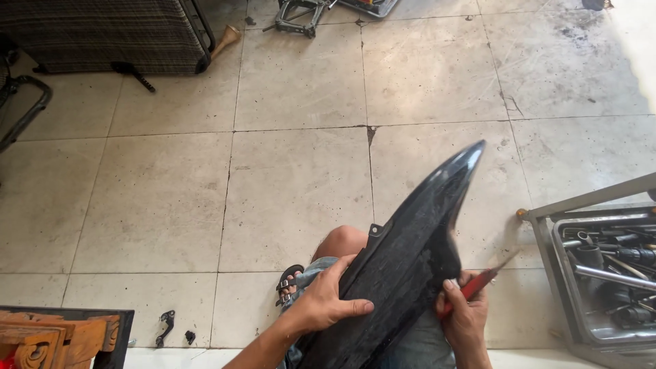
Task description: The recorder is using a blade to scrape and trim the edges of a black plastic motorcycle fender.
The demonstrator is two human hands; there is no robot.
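the floor (pixel 301 191) is made of big pale tiles with cracks. a striped cot (pixel 102 34) stands at its far left corner. a metal jack (pixel 297 17) lies at the far edge. a tool tray (pixel 601 273) sits at the right edge. small black bits (pixel 166 326) lie near the left.

Lighting: bright daylight from my upper right, washing out the pale stone floor tiles (pixel 294 191) at that corner. Glare: soft sheen along the glossy black curved plastic panel (pixel 410 253). Shadows: faint, soft. Focus: sharp centrally; slight bending at edges.
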